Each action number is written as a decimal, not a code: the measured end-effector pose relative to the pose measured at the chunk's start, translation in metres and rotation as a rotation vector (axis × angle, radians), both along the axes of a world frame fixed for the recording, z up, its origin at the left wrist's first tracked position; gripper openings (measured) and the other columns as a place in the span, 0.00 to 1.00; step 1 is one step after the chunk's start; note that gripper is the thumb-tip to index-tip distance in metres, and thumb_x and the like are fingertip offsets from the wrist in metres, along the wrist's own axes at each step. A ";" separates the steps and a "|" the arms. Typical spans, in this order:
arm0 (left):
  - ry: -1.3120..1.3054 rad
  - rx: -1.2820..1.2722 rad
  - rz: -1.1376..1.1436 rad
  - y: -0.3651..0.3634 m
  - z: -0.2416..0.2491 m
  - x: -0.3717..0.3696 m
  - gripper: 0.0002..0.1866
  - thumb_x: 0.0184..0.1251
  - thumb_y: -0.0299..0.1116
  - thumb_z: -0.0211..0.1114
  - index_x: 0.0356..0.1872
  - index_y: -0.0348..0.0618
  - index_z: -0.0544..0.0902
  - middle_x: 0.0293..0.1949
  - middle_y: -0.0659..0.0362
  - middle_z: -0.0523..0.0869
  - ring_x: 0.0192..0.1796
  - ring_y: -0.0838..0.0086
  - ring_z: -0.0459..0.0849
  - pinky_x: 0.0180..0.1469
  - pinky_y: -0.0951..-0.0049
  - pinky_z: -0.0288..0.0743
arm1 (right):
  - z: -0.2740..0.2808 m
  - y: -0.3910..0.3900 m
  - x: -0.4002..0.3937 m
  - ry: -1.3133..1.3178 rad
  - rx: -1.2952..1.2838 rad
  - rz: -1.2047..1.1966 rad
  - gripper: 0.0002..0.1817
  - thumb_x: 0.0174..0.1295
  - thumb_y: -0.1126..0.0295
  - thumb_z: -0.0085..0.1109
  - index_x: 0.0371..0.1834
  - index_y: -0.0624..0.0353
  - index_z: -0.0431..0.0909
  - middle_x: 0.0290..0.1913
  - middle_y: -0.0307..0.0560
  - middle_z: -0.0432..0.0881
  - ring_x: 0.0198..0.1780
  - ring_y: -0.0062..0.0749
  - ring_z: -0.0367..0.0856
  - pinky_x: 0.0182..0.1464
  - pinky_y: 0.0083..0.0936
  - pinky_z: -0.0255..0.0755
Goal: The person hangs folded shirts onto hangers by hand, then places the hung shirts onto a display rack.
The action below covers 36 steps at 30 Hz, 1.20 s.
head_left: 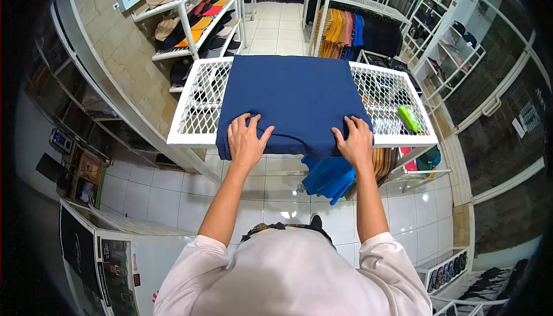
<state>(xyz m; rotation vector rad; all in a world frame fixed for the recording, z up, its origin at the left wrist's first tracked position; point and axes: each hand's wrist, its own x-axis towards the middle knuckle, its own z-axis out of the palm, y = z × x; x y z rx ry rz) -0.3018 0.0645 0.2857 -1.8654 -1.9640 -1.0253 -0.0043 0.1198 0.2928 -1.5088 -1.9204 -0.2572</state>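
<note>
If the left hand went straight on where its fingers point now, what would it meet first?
The left hand would first meet the wide navy-blue cloth beneath its fingers, probably sliding over it; depth beyond is unclear.

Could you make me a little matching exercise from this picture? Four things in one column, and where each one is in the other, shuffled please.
Things:
1. Navy cloth
2. Green packet
3. Bright blue cloth
4. Left hand

Places:
A. Lower than the near edge of the white mesh table
B. Resting on the near left part of the dark fabric
C. Spread across the middle of the table
D. Toward the table's right end

Right pairs: 1-C, 2-D, 3-A, 4-B
</note>
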 end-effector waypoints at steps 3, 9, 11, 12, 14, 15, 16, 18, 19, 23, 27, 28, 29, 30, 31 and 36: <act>0.017 -0.045 0.007 0.001 0.003 -0.003 0.27 0.67 0.55 0.70 0.55 0.42 0.87 0.56 0.50 0.82 0.61 0.56 0.77 0.66 0.56 0.68 | 0.007 0.006 0.012 0.018 -0.051 0.046 0.31 0.60 0.47 0.73 0.55 0.63 0.85 0.58 0.58 0.83 0.63 0.54 0.78 0.66 0.44 0.71; -0.099 -0.258 -0.032 0.027 0.029 -0.012 0.24 0.66 0.52 0.71 0.51 0.43 0.87 0.52 0.51 0.83 0.57 0.56 0.78 0.61 0.55 0.71 | 0.008 0.025 0.024 -0.026 0.027 -0.243 0.25 0.57 0.58 0.72 0.55 0.60 0.83 0.51 0.59 0.82 0.55 0.56 0.79 0.59 0.49 0.71; -0.146 -0.272 -0.030 0.035 0.016 -0.016 0.23 0.66 0.51 0.72 0.50 0.43 0.87 0.51 0.52 0.83 0.57 0.56 0.78 0.60 0.55 0.72 | 0.004 0.027 0.025 -0.051 -0.043 -0.309 0.20 0.59 0.65 0.69 0.54 0.60 0.83 0.47 0.58 0.82 0.52 0.57 0.80 0.57 0.50 0.72; -0.151 -0.232 -0.020 0.035 0.012 -0.016 0.22 0.67 0.50 0.71 0.51 0.43 0.87 0.51 0.52 0.83 0.57 0.57 0.78 0.60 0.55 0.71 | -0.002 0.031 0.029 -0.012 -0.042 -0.282 0.18 0.59 0.68 0.68 0.53 0.60 0.83 0.46 0.59 0.82 0.51 0.57 0.80 0.57 0.49 0.72; -0.153 -0.186 -0.010 0.040 0.007 -0.018 0.21 0.67 0.49 0.70 0.51 0.43 0.86 0.51 0.53 0.82 0.57 0.57 0.77 0.60 0.55 0.70 | -0.010 0.040 0.037 0.098 -0.010 -0.196 0.14 0.59 0.75 0.66 0.49 0.61 0.85 0.45 0.59 0.84 0.49 0.59 0.81 0.54 0.49 0.74; -0.099 -0.106 -0.017 0.039 0.005 -0.016 0.21 0.68 0.49 0.69 0.52 0.43 0.86 0.52 0.53 0.82 0.57 0.58 0.77 0.61 0.55 0.70 | -0.015 0.045 0.041 0.100 -0.013 -0.196 0.14 0.59 0.75 0.66 0.49 0.61 0.85 0.45 0.59 0.84 0.49 0.59 0.81 0.54 0.49 0.74; -0.046 -0.032 -0.024 0.036 0.001 -0.016 0.21 0.69 0.48 0.69 0.52 0.43 0.86 0.52 0.53 0.82 0.57 0.58 0.77 0.62 0.56 0.69 | -0.020 0.049 0.046 0.171 -0.043 -0.189 0.14 0.59 0.75 0.66 0.49 0.61 0.85 0.45 0.58 0.84 0.48 0.59 0.81 0.54 0.49 0.74; -0.002 0.018 -0.030 0.039 -0.007 -0.017 0.20 0.69 0.48 0.68 0.52 0.43 0.86 0.53 0.52 0.82 0.58 0.58 0.77 0.62 0.56 0.69 | -0.023 0.054 0.050 0.236 -0.109 -0.202 0.14 0.58 0.73 0.68 0.48 0.60 0.86 0.46 0.54 0.85 0.49 0.58 0.81 0.53 0.49 0.74; 0.044 0.082 -0.035 0.042 -0.007 -0.019 0.20 0.70 0.48 0.68 0.51 0.44 0.86 0.53 0.52 0.81 0.58 0.58 0.77 0.63 0.56 0.68 | -0.008 0.046 0.042 0.237 -0.106 -0.199 0.14 0.58 0.73 0.68 0.48 0.60 0.86 0.46 0.54 0.85 0.49 0.58 0.81 0.53 0.49 0.74; -0.013 -0.020 -0.085 0.051 0.006 -0.025 0.19 0.68 0.47 0.70 0.50 0.44 0.87 0.51 0.53 0.83 0.58 0.58 0.78 0.62 0.55 0.69 | 0.020 0.040 0.006 0.063 0.162 -0.114 0.15 0.60 0.65 0.68 0.48 0.59 0.87 0.45 0.56 0.85 0.48 0.55 0.82 0.52 0.46 0.76; -0.004 -0.135 -0.004 0.073 0.011 -0.027 0.18 0.69 0.49 0.68 0.41 0.43 0.86 0.41 0.54 0.84 0.50 0.57 0.80 0.53 0.57 0.72 | 0.019 0.069 -0.025 0.104 -0.077 0.009 0.15 0.62 0.59 0.67 0.33 0.62 0.84 0.35 0.57 0.85 0.37 0.58 0.86 0.40 0.46 0.81; 0.018 -0.080 0.015 0.073 0.007 -0.024 0.17 0.69 0.48 0.69 0.41 0.43 0.85 0.41 0.54 0.83 0.50 0.57 0.79 0.52 0.57 0.72 | 0.013 0.074 -0.028 0.033 -0.123 -0.045 0.17 0.63 0.56 0.66 0.29 0.61 0.82 0.33 0.55 0.86 0.36 0.57 0.86 0.39 0.46 0.81; 0.038 -0.021 0.035 0.075 0.003 -0.023 0.16 0.69 0.47 0.69 0.40 0.44 0.85 0.40 0.54 0.82 0.49 0.57 0.79 0.52 0.57 0.71 | 0.007 0.077 -0.029 0.035 -0.117 -0.043 0.17 0.63 0.56 0.66 0.29 0.61 0.82 0.33 0.55 0.86 0.36 0.57 0.86 0.39 0.46 0.81; 0.066 0.006 0.030 0.073 0.004 -0.023 0.15 0.68 0.45 0.70 0.41 0.44 0.84 0.39 0.54 0.81 0.48 0.57 0.78 0.51 0.57 0.71 | 0.005 0.073 -0.031 0.051 -0.068 -0.091 0.17 0.62 0.57 0.67 0.28 0.61 0.82 0.32 0.54 0.86 0.36 0.56 0.86 0.39 0.45 0.81; 0.065 0.007 0.033 0.075 0.006 -0.024 0.15 0.68 0.45 0.70 0.41 0.44 0.84 0.39 0.54 0.81 0.48 0.57 0.78 0.51 0.57 0.71 | 0.004 0.071 -0.033 0.066 -0.024 -0.138 0.16 0.62 0.57 0.67 0.28 0.60 0.83 0.32 0.54 0.85 0.36 0.55 0.86 0.38 0.45 0.81; 0.035 -0.009 0.011 0.071 0.007 -0.022 0.14 0.68 0.43 0.70 0.43 0.43 0.83 0.43 0.53 0.80 0.50 0.57 0.77 0.56 0.57 0.70 | -0.001 0.075 -0.031 0.050 -0.088 -0.094 0.16 0.63 0.60 0.66 0.42 0.64 0.83 0.49 0.56 0.84 0.55 0.53 0.80 0.58 0.43 0.74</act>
